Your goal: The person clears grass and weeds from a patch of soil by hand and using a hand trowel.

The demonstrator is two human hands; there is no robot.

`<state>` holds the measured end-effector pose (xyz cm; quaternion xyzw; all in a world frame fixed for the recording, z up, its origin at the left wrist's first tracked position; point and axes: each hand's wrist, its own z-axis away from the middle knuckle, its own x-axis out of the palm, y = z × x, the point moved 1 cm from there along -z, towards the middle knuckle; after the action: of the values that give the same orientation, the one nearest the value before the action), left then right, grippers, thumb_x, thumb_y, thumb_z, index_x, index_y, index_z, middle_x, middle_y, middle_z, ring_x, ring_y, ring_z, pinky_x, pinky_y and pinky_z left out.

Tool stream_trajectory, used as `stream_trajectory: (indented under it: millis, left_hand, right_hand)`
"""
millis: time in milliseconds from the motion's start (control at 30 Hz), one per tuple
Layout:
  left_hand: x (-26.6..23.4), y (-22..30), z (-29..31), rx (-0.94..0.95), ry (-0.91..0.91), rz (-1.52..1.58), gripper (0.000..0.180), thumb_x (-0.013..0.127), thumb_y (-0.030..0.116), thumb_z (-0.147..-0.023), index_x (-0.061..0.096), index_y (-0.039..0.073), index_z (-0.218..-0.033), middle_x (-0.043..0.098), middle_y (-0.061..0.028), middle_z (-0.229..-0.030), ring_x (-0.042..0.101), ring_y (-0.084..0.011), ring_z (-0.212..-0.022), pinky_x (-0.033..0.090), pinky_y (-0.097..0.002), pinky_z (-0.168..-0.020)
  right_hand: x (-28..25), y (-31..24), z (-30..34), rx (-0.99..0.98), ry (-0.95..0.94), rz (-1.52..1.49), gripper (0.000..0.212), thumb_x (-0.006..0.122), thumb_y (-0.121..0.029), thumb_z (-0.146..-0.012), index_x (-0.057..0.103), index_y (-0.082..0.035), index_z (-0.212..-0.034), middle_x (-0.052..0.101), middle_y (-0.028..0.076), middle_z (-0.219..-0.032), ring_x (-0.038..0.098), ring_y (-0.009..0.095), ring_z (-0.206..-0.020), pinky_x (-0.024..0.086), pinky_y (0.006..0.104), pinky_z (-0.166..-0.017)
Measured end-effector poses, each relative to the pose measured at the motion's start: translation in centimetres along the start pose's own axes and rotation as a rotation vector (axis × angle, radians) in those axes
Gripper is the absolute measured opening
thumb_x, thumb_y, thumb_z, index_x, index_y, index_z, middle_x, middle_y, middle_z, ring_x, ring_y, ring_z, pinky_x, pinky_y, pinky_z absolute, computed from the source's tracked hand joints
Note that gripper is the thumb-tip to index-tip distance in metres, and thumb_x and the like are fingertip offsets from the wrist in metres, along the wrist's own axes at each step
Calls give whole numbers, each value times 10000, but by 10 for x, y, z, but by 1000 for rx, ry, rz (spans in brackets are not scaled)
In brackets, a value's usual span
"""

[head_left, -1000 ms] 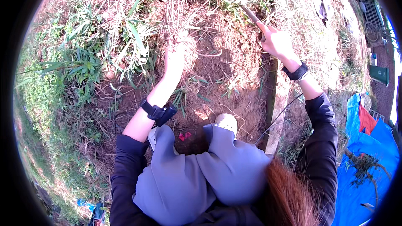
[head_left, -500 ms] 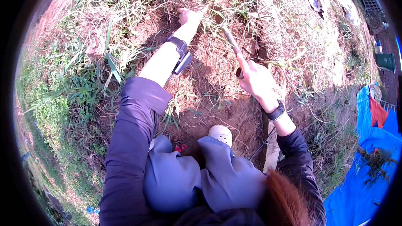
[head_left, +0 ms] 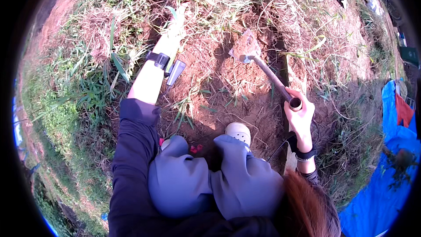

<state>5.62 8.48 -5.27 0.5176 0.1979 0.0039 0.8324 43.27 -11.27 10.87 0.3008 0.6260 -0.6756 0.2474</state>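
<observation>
My right hand (head_left: 300,113) is closed round the hollow pipe handle of a small hand hoe (head_left: 272,77). The open end of the pipe shows beside my thumb. Its soil-smeared metal blade (head_left: 246,46) is over the bare reddish soil (head_left: 210,68), right of centre. My left hand (head_left: 175,25) is at the far left edge of that soil patch, closed around some grass (head_left: 172,12). Blades stick out past the hand, and strong sunlight washes out its fingers. A dark strap with a small device (head_left: 174,72) is on my left wrist.
Weeds (head_left: 83,92) grow thick on the left. A pale board edge (head_left: 291,160) runs along the soil's right side, with dry cut grass (head_left: 324,57) beyond. A blue tarp (head_left: 368,206) lies at lower right. My light clog (head_left: 239,132) rests on the soil near my knees.
My left hand has moved left with the grass, away from the middle of the soil. My right hand has drawn back toward me and right, bringing the hoe's blade into sight.
</observation>
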Motion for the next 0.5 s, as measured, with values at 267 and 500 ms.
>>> stream_trajectory:
  millis: [267, 500]
  left_hand:
    - [-128, -82, 91, -20, 63, 108, 600, 649, 373, -775, 404, 16, -1190, 509, -96, -1011, 481, -155, -845, 408, -270, -723]
    - [-221, -164, 209, -182, 194, 174, 503, 640, 336, -792, 455, 39, -1153, 524, -57, -948, 484, -119, -761, 410, -249, -654]
  right_hand:
    - [43, 16, -15, 5, 97, -107, 331, 587, 7, -667, 650, -57, -985, 495, -54, -570, 418, -4, -521, 351, 149, -510]
    - [178, -18, -184, -53, 312, -43, 249, 552, -207, -722, 648, -118, -934, 615, 139, -666, 609, 285, -617, 471, 348, -591]
